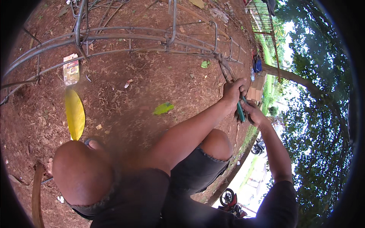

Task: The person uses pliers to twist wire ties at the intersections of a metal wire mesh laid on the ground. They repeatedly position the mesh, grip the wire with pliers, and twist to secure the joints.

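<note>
A long cage of bent steel bars (114, 37) stretches across the upper part of the head view, with stirrup loops along it. My left hand (231, 93) is closed around the steel rods (226, 71) at the cage's right end. Just below it, my right hand (254, 113) grips green-handled pliers (241, 113). The two hands are close together, and the pliers' jaws are hidden by my left hand, so what they bite on does not show.
Reddish soil (182, 72) lies under the cage, with a yellow leaf (75, 114), a green leaf (163, 108) and a plastic packet (71, 70). My bent knees are below. A red motorcycle (232, 203) and trees (319, 125) stand to the right.
</note>
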